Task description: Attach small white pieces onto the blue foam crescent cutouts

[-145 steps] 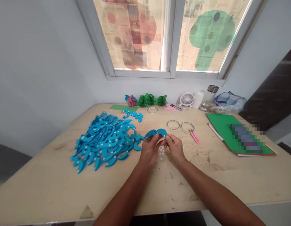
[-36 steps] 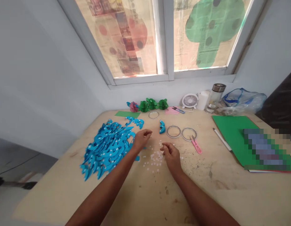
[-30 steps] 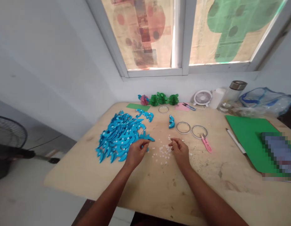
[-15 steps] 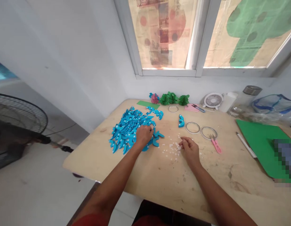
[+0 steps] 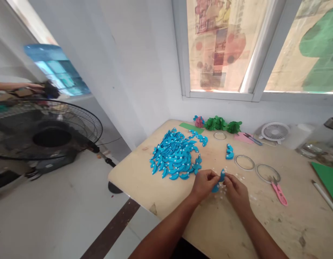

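Observation:
My left hand pinches a small blue curved piece, apparently paper or foam. The fingertips of my right hand close on its upper right end, so the piece sits between both hands, partly hidden by the fingers. Beneath and around it lie small white bits scattered on the wooden table. To the left is a large pile of like blue pieces, many dotted with white bits. One joined blue piece rests beyond my right hand.
Metal rings and pink snips lie on the right. Along the wall stand green paper shapes, a pink and blue one and a small white fan. A black floor fan stands left, with another person's hand behind it.
My left hand has come away from the pile, moving right with a blue piece, and now meets my right hand over the white bits. The view has turned left.

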A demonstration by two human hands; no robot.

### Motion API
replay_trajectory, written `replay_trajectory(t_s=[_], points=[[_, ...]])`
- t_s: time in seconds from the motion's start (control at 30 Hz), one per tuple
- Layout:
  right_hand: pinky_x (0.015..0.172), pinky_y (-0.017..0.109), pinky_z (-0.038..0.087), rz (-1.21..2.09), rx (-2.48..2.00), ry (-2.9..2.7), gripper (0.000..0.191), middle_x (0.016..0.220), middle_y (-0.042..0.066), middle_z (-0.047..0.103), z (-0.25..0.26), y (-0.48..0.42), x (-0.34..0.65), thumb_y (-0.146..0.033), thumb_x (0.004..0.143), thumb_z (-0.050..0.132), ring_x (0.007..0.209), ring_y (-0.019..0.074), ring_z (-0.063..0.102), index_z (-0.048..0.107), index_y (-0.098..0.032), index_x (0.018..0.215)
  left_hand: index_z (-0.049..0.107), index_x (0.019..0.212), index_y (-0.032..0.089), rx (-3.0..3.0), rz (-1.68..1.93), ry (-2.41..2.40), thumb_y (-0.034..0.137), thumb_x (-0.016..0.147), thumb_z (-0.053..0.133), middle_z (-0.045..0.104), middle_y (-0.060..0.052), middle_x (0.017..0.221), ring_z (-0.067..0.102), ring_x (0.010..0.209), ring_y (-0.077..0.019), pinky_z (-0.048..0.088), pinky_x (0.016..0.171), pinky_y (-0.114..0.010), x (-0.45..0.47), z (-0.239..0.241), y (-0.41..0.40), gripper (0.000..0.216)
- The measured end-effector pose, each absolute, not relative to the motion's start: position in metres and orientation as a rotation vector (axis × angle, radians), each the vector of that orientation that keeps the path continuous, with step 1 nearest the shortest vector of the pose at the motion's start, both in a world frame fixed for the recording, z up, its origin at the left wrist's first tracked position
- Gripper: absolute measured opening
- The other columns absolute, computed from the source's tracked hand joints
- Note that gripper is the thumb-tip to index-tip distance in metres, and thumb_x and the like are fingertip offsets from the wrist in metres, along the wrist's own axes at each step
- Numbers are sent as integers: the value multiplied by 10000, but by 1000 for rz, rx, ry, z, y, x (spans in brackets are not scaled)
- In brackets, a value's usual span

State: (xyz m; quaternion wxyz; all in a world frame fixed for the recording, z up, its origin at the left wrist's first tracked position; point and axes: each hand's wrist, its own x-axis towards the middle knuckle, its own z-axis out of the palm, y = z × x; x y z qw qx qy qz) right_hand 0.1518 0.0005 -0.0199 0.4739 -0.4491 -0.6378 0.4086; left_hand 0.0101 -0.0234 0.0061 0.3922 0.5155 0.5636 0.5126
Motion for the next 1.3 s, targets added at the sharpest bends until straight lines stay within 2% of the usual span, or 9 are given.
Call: replay_trajectory(t_s=[0.17,0.4,0.6,0.7,0.8,0.97,1.07,1.17,1.3], points=[[592,295,459,986,-1147,-1528,311,704,59,659,-19,4,155,-461,737,553,665,207,584,664,-171,761,608,585,140,1103,1245,1340,296,640,614,569,-11,495,490,462,-106,368,451,-209,24,-3,-28,166],[475,254,400,1212,-1060,-1378,326,575,19,596,-18,3,149,-489,657,638,519,147,507,619,-166,699,606,607,148,1139,1221,1346,312,679,594,585,-18,500,511,467,-119,390,471,-220,23,-6,-31,180],[464,239,386,1253,-1124,-1192,343,518,-28,517,-21,9,152,-500,645,639,474,119,464,582,-170,720,650,765,201,1660,1153,1879,242,744,528,670,-62,778,599,730,-201,438,683,-300,-10,-12,-34,130],[462,233,385,1272,-1115,-1163,324,513,-38,516,-21,10,152,-479,644,642,464,108,459,584,-171,726,630,929,197,1928,876,2127,189,749,514,640,-97,962,562,946,-248,408,820,-341,-29,-9,-32,214],[462,228,393,1282,-1104,-1150,296,513,-40,511,-20,9,150,-447,651,644,464,102,455,586,-168,733,598,993,199,2150,501,2123,177,750,520,596,-112,1046,539,980,-256,402,812,-348,-36,-4,-27,257],[477,233,404,1289,-1106,-1168,271,531,-33,529,-18,7,150,-425,661,635,480,106,469,589,-167,732,615,800,175,2248,138,2064,132,799,422,618,-117,894,573,863,-245,415,717,-337,-37,-1,-18,198],[475,230,399,1298,-1102,-1164,256,527,-35,524,-18,8,150,-412,669,631,477,103,462,589,-166,726,627,779,178,2226,352,2008,91,779,425,641,-113,883,583,878,-244,423,736,-340,-41,-2,-20,220],[480,226,397,1318,-1094,-1132,245,527,-36,523,-20,9,150,-397,671,639,485,101,459,596,-165,736,644,846,204,1990,926,1953,151,787,464,664,-87,910,596,874,-214,440,768,-323,-44,-2,-26,196],[509,227,402,1397,-1015,-1076,216,562,-29,545,-23,10,151,-368,662,668,519,103,473,606,-175,734,641,902,167,1251,1618,1748,285,719,587,664,-51,757,605,655,-165,479,618,-284,-37,0,-32,225]])
